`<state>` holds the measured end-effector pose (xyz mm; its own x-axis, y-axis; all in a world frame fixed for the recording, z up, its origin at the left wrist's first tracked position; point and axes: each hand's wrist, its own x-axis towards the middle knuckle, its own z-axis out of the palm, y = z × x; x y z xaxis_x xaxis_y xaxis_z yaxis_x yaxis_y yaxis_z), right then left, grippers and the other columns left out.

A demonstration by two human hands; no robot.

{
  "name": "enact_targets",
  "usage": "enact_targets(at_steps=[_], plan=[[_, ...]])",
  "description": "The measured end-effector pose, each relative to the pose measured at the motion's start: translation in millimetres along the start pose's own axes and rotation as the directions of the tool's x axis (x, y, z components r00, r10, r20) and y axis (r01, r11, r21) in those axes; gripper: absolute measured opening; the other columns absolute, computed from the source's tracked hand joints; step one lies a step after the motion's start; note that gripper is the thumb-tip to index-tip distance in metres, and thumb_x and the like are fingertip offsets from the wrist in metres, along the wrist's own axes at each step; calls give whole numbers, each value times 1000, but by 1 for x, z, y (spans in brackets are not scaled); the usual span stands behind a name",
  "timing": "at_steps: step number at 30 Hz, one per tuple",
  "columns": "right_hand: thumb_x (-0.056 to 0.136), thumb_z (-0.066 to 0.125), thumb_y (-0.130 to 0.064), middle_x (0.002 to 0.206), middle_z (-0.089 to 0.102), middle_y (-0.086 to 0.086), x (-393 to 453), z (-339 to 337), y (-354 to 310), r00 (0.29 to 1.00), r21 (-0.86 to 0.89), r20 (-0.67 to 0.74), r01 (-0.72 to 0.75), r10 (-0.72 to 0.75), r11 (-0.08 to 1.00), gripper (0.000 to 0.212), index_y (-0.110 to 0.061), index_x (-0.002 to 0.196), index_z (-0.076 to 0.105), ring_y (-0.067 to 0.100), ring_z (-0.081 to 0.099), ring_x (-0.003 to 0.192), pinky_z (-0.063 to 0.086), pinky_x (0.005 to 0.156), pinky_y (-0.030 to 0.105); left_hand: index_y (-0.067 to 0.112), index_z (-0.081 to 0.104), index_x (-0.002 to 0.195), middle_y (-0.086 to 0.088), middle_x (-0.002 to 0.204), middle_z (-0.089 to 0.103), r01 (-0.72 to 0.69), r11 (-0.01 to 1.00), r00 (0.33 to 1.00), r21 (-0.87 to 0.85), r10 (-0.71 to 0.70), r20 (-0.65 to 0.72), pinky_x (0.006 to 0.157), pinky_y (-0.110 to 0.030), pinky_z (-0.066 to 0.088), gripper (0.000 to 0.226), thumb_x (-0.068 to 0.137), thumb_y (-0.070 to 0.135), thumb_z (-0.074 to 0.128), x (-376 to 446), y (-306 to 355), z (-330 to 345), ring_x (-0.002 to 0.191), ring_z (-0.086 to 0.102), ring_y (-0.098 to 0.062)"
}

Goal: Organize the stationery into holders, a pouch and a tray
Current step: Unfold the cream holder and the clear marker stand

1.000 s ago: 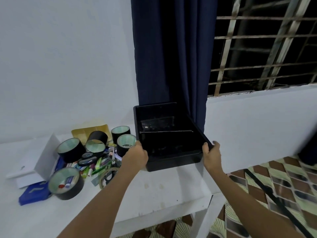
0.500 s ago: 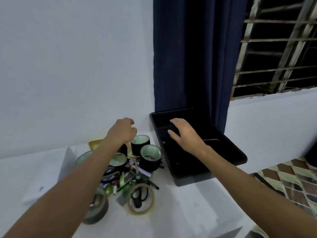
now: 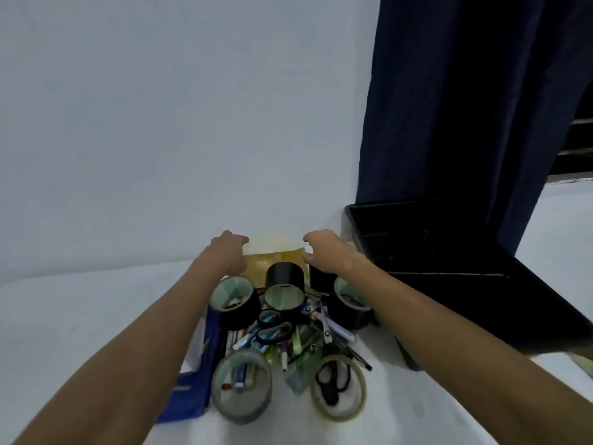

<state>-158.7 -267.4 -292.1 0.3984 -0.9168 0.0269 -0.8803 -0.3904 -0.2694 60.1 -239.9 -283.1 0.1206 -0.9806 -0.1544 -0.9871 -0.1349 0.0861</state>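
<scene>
Both hands, the left hand (image 3: 231, 248) and right hand (image 3: 324, 248), are reaching with loosely curled, empty fingers toward either end of the yellow pouch (image 3: 276, 252) lying crosswise between them.

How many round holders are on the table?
5, maybe 6: back left, back middle, right, front left, clear front right; another seems partly hidden behind the right hand.

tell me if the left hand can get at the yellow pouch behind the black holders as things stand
Probably yes. The left hand is already at the left edge of the yellow pouch, above and behind the black holders, so nothing seems to block it. Whether its fingers touch the pouch yet cannot be told.
</scene>
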Motion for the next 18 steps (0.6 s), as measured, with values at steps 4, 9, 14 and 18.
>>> enact_targets(at_steps=[4, 9, 14, 18], plan=[[92, 53, -31, 113, 62, 15, 22, 8, 4, 996, -54, 41, -74, 76, 996, 36, -3, 115, 60, 33, 54, 111, 49, 90, 40, 24, 32, 148, -11, 147, 38, -87, 996, 996, 28, 87, 14, 99, -35, 43, 68, 85, 15, 55, 16, -13, 8, 128, 45, -28], [86, 54, -13, 51, 39, 3, 37, 6, 7, 998, 30, 55, -38, 37, 999, 40, -13, 49, 38, 23, 42, 56, 34, 53, 28, 29, 44, 139, -5, 136, 50, -118, 983, 989, 140, 128, -67, 88, -36, 49, 54, 88, 15, 50, 43, -15, 16, 118, 53, -25], [86, 47, -9, 52, 34, 4, 61, -11, 9, 998, 248, -63, 16, 0, 969, 37, -13, 53, 30, 17, 26, 50, 25, 49, 29, 13, 63, 91, -6, 93, 65, -156, 974, 966, 163, 185, -182, 64, -31, 48, 23, 88, 7, 41, 69, -17, 18, 88, 64, -25], [88, 46, -11, 56, 42, 5, 81, -20, 14, 997, 357, -71, -12, 40, 934, 30, -8, 58, 41, 19, 33, 52, 30, 52, 30, 13, 50, 66, -6, 77, 58, -144, 988, 973, 61, 152, -172, 57, -30, 43, 21, 86, 9, 43, 88, -10, 15, 72, 60, -25]])
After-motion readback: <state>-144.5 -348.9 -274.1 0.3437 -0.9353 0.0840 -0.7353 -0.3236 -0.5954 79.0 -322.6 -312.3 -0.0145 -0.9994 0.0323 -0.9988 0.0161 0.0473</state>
